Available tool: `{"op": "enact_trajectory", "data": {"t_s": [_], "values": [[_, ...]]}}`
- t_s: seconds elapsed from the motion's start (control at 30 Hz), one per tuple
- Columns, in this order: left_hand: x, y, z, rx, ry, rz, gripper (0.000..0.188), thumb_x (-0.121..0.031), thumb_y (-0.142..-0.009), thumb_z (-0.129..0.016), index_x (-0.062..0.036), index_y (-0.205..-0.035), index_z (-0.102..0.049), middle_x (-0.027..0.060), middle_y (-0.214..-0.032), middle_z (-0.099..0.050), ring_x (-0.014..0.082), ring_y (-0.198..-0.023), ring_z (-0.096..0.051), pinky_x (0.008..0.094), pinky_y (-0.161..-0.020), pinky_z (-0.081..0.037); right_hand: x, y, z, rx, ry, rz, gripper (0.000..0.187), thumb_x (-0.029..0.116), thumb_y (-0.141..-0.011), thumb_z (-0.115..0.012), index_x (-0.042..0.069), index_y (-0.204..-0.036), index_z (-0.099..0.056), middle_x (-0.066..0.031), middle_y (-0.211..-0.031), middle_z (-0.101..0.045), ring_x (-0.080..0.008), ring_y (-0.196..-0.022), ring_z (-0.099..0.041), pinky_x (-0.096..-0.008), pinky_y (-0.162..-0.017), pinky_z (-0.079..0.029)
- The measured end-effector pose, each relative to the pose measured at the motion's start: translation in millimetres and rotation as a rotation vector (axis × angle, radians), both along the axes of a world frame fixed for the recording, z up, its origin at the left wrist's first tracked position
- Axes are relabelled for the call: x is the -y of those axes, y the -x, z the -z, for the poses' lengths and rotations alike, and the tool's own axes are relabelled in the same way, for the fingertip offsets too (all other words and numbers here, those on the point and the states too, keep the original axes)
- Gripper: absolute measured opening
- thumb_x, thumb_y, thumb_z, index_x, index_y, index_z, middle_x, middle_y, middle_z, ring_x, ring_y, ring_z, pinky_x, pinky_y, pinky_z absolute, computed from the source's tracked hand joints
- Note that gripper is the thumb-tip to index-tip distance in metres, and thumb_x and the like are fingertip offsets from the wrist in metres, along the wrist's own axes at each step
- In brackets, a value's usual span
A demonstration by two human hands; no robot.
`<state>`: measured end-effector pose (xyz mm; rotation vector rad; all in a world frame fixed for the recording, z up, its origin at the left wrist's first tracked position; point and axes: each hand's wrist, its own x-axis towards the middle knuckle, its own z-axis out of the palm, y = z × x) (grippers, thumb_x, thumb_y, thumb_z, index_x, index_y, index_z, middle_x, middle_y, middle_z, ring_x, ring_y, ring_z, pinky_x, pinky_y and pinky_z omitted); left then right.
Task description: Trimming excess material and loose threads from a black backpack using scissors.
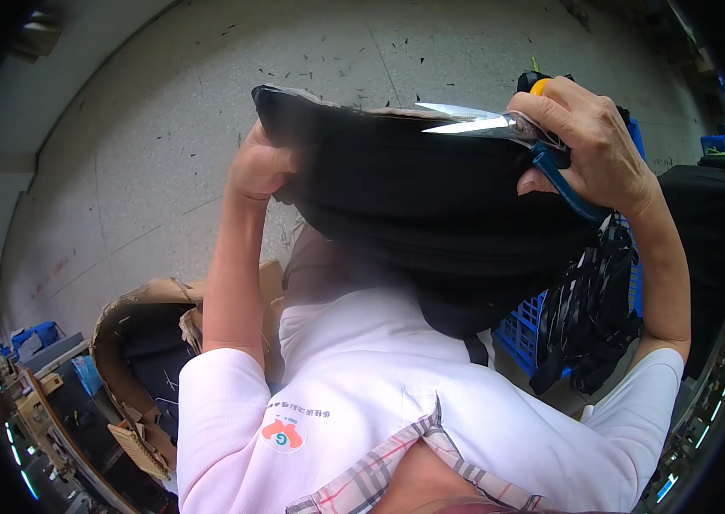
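Across the upper middle of the frame a thick bundle of black fabric [431, 197] is held up in the air, sagging toward the lower centre, above a grey concrete floor [148, 146] dotted with small dark snippets. The left hand [258, 163], at centre left, has its fingers curled tight into the bundle's left end, gripping a fold of it. The right hand [589, 141], at upper right, is wrapped around a pair of scissors with blue and yellow handles and shiny steel blades [508, 128]; its fingers are through and around the loops, and the blades stand slightly parted, their tips pointing left along the top edge of the fabric, where a pale brownish strip shows. Whether the blades already bite the cloth cannot be told. At lower left sits an open brown cardboard box [135, 343] with dark pieces inside; at lower right a blue plastic crate [525, 330] has black strips [589, 317] hanging over it. The risks, as I judge them: the heavy cloth is carried only by the two hands, so a loosened left grip would let it droop and drag the cut off line; the blade tips aim toward the left hand, so a long stroke could reach it; and the thick folds could jam or slip between the blades.
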<state>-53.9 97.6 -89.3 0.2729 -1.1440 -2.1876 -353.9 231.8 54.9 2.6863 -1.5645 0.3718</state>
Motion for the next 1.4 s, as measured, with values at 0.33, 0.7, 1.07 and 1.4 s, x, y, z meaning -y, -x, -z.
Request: {"op": "enact_trajectory", "data": {"t_s": [0.33, 0.7, 1.07, 1.4], "values": [[-0.2, -2.4, -0.3, -0.039, 0.028, -0.019, 0.052, 0.001, -0.057, -0.067, -0.0024, -0.107, -0.056, 0.0035, -0.101, -0.059, 0.0149, -0.093, -0.054, 0.0283, -0.085, -0.041, 11.0, -10.7, 0.4, 0.022, -0.076, -0.046, 0.051, 0.047, -0.062, -0.071, 0.008, -0.093, -0.06, -0.0067, -0.067, -0.058, -0.0219, -0.063, -0.058, -0.0304, -0.058, -0.048], [-5.5, 0.9, -12.5, 0.016, 0.055, -0.001, 0.052, -0.003, -0.056, -0.066, -0.0013, -0.107, -0.055, 0.0056, -0.101, -0.059, 0.0156, -0.094, -0.054, 0.0273, -0.085, -0.041, 17.1, -22.5, 2.5, 0.058, 0.001, -0.088, 0.051, 0.047, -0.063, -0.071, 0.006, -0.092, -0.06, -0.0074, -0.066, -0.059, -0.0223, -0.059, -0.059, -0.0294, -0.057, -0.049], [-10.1, 2.0, -19.4, 0.065, 0.117, -0.07, 0.056, -0.012, -0.059, -0.075, 0.0006, -0.109, -0.054, 0.0068, -0.103, -0.059, 0.0173, -0.097, -0.053, 0.0288, -0.087, -0.041, 15.3, -18.6, 4.0, 0.077, -0.087, -0.072, 0.053, 0.047, -0.062, -0.071, 0.005, -0.092, -0.06, -0.0083, -0.064, -0.058, -0.0225, -0.059, -0.059, -0.0295, -0.054, -0.048], [-16.3, 1.2, -24.5, 0.043, 0.117, -0.034, 0.048, -0.005, -0.061, -0.075, 0.0003, -0.105, -0.058, 0.0055, -0.099, -0.061, 0.0156, -0.094, -0.055, 0.0271, -0.086, -0.041, 18.4, -32.8, 3.2, 0.106, -0.071, -0.107, 0.054, 0.048, -0.064, -0.069, 0.003, -0.092, -0.057, -0.0068, -0.063, -0.053, -0.0217, -0.056, -0.054, -0.0308, -0.051, -0.044]]}}
